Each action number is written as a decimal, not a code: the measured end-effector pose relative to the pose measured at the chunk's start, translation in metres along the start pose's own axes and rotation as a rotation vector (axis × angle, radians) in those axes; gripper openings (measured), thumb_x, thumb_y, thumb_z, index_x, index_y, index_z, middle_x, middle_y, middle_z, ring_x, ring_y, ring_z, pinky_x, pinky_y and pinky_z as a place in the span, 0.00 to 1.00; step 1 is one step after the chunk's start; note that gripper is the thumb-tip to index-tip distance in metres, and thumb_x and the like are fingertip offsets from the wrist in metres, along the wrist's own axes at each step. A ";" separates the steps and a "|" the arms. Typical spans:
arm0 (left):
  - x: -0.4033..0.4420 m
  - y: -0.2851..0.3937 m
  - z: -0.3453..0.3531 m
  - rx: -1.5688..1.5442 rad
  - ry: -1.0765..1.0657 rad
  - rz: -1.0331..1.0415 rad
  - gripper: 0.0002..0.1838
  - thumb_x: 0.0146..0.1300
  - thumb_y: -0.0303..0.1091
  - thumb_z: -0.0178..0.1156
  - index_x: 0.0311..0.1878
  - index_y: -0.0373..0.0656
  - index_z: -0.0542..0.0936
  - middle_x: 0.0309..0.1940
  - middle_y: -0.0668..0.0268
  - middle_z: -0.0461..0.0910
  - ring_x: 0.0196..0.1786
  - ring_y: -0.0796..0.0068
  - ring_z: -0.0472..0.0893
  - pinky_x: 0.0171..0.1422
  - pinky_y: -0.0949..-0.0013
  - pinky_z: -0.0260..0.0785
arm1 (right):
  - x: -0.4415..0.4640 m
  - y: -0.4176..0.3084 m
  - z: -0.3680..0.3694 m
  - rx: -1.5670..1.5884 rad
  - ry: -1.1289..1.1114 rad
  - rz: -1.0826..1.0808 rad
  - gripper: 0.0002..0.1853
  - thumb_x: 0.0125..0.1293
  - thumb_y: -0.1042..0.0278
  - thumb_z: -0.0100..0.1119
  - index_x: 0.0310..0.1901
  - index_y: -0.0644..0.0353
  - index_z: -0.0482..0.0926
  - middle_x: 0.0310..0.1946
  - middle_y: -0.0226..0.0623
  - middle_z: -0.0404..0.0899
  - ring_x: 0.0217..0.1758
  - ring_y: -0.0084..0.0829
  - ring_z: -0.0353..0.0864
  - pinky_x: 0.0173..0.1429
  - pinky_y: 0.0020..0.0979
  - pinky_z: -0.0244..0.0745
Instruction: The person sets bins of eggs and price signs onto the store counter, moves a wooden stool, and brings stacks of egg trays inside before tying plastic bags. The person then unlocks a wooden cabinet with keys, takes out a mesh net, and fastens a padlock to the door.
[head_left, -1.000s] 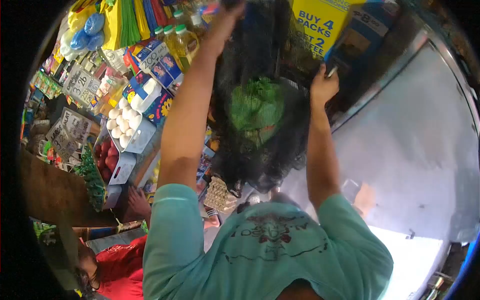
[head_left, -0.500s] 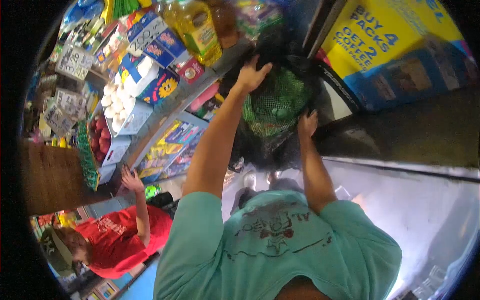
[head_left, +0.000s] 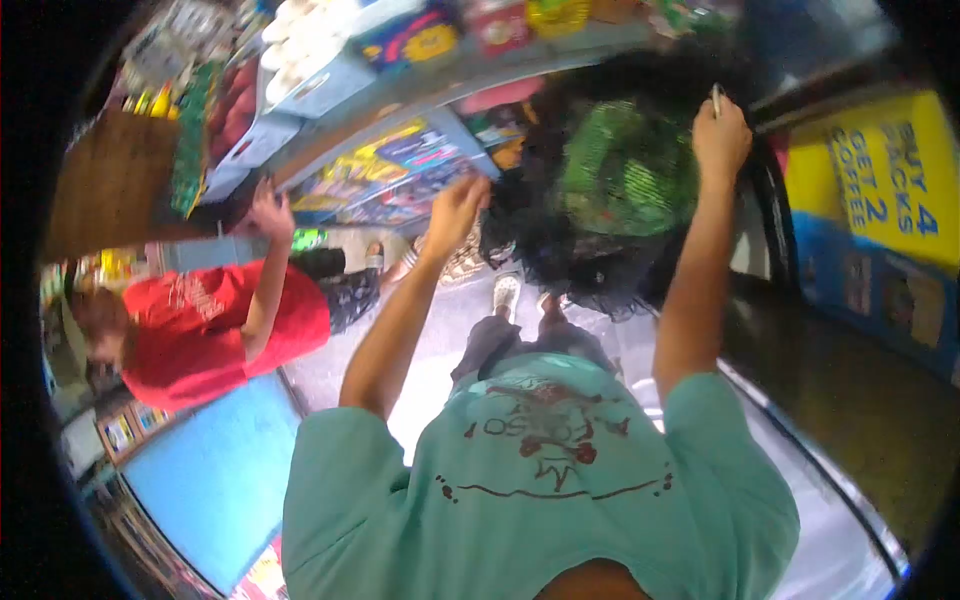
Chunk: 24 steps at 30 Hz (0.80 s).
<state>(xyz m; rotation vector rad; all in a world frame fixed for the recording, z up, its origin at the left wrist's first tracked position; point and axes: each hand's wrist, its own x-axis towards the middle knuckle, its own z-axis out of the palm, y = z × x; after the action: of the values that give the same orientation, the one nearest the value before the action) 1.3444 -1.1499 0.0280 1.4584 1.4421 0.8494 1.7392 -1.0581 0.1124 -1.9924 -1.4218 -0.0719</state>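
Observation:
A black bag (head_left: pixel 545 235), thin and crumpled, surrounds a green bundle (head_left: pixel 625 170) that looks like green produce under netting. My left hand (head_left: pixel 460 215) is left of the bag's edge with its fingers curled together; blur hides whether they pinch anything. On the bundle's right side, my right hand (head_left: pixel 722 145) is closed like a fist. A small, pale, narrow thing (head_left: pixel 717 100) sticks up from it, too blurred to name.
A person in a red shirt (head_left: pixel 230 325) stands at left, one hand near the counter's edge. White eggs (head_left: pixel 300 45) and red onion-like produce (head_left: pixel 235 110) sit in bins upper left. A yellow and blue coffee pack (head_left: pixel 890 190) stands right; shoes (head_left: pixel 507 295) show below.
My left hand has moved off the green bundle to the left and closed. My right hand has risen along its right side and now grips a pale thing. The view has swung.

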 end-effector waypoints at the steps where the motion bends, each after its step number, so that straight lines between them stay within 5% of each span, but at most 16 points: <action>1: -0.038 -0.040 -0.011 0.035 0.070 -0.057 0.21 0.71 0.49 0.55 0.38 0.37 0.80 0.26 0.66 0.77 0.32 0.75 0.73 0.39 0.67 0.68 | 0.007 0.000 0.011 -0.055 -0.164 0.053 0.18 0.62 0.59 0.53 0.47 0.61 0.83 0.46 0.59 0.81 0.49 0.59 0.80 0.55 0.50 0.75; 3: -0.134 -0.158 -0.032 0.354 -0.015 -0.275 0.21 0.69 0.51 0.53 0.41 0.41 0.82 0.35 0.51 0.83 0.40 0.53 0.84 0.46 0.55 0.73 | 0.015 0.002 0.030 -0.236 -0.431 0.161 0.20 0.59 0.57 0.53 0.45 0.63 0.83 0.46 0.61 0.80 0.52 0.61 0.79 0.57 0.52 0.73; 4: -0.185 -0.152 -0.045 0.298 -0.066 -0.295 0.19 0.70 0.50 0.51 0.42 0.43 0.82 0.38 0.49 0.83 0.43 0.45 0.82 0.48 0.52 0.73 | 0.024 0.029 0.053 -0.232 -0.454 0.071 0.21 0.57 0.57 0.52 0.43 0.64 0.84 0.45 0.62 0.80 0.52 0.62 0.79 0.57 0.52 0.73; 7: -0.325 -0.227 -0.075 0.580 -0.409 -0.521 0.15 0.69 0.43 0.52 0.49 0.46 0.82 0.44 0.52 0.83 0.46 0.51 0.82 0.48 0.49 0.74 | 0.018 0.017 0.039 -0.191 -0.229 -0.025 0.20 0.61 0.57 0.51 0.48 0.60 0.82 0.44 0.57 0.81 0.48 0.61 0.79 0.55 0.53 0.73; 9: -0.417 -0.276 -0.095 0.275 -0.163 -0.983 0.15 0.68 0.43 0.54 0.53 0.51 0.81 0.45 0.55 0.83 0.46 0.55 0.83 0.48 0.51 0.76 | 0.011 0.027 0.034 -0.077 0.084 -0.404 0.17 0.68 0.56 0.52 0.46 0.60 0.81 0.40 0.54 0.82 0.43 0.59 0.79 0.47 0.50 0.73; 11: -0.478 -0.283 -0.130 -0.159 0.044 -1.486 0.16 0.66 0.46 0.59 0.53 0.52 0.81 0.38 0.60 0.85 0.46 0.61 0.85 0.46 0.50 0.76 | -0.050 -0.091 -0.024 0.031 0.014 0.020 0.21 0.75 0.53 0.47 0.50 0.64 0.79 0.42 0.48 0.83 0.45 0.48 0.82 0.48 0.42 0.74; 14: -0.487 -0.315 -0.188 -0.114 -0.022 -1.420 0.16 0.65 0.46 0.61 0.52 0.52 0.80 0.36 0.64 0.84 0.43 0.64 0.85 0.43 0.51 0.76 | -0.125 -0.131 -0.016 0.344 -0.140 -0.062 0.16 0.75 0.58 0.43 0.39 0.62 0.77 0.33 0.38 0.79 0.36 0.36 0.77 0.43 0.39 0.71; 16: -0.475 -0.350 -0.239 -0.143 -0.107 -1.204 0.16 0.65 0.47 0.61 0.52 0.53 0.80 0.41 0.63 0.84 0.43 0.65 0.85 0.46 0.53 0.76 | -0.199 -0.151 0.029 0.509 -0.261 -0.183 0.15 0.74 0.62 0.43 0.29 0.57 0.69 0.25 0.30 0.69 0.30 0.27 0.68 0.38 0.33 0.66; 17: -0.466 -0.372 -0.266 -0.194 -0.176 -1.065 0.17 0.65 0.49 0.61 0.53 0.54 0.79 0.43 0.63 0.84 0.44 0.66 0.85 0.47 0.53 0.76 | -0.253 -0.185 0.035 0.530 -0.452 -0.066 0.15 0.74 0.63 0.43 0.28 0.58 0.69 0.26 0.29 0.70 0.32 0.28 0.69 0.41 0.33 0.67; 19: -0.442 -0.361 -0.326 -0.186 -0.310 -1.045 0.20 0.64 0.51 0.60 0.55 0.53 0.79 0.44 0.63 0.84 0.45 0.67 0.85 0.48 0.53 0.76 | -0.349 -0.232 0.068 0.547 -0.835 -0.210 0.12 0.73 0.64 0.46 0.32 0.58 0.72 0.30 0.34 0.73 0.36 0.30 0.72 0.44 0.35 0.69; 22: -0.441 -0.350 -0.392 0.003 -0.421 -0.980 0.22 0.65 0.54 0.57 0.57 0.54 0.78 0.46 0.65 0.83 0.46 0.68 0.84 0.48 0.55 0.76 | -0.494 -0.316 0.093 0.242 -1.232 -0.853 0.10 0.70 0.63 0.53 0.39 0.61 0.77 0.36 0.41 0.78 0.42 0.38 0.77 0.48 0.38 0.73; 24: -0.448 -0.344 -0.421 0.068 -0.432 -0.889 0.22 0.64 0.53 0.56 0.57 0.54 0.78 0.46 0.66 0.83 0.46 0.69 0.83 0.47 0.57 0.76 | -0.575 -0.340 0.135 0.522 -1.064 -1.261 0.14 0.71 0.60 0.54 0.44 0.63 0.79 0.40 0.47 0.81 0.46 0.44 0.80 0.51 0.41 0.75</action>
<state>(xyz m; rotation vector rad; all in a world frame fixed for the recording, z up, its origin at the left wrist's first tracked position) 0.7867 -1.5659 -0.0822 0.8102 1.5558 -0.0664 1.1733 -1.3949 -0.0624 -0.3739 -2.7507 0.8081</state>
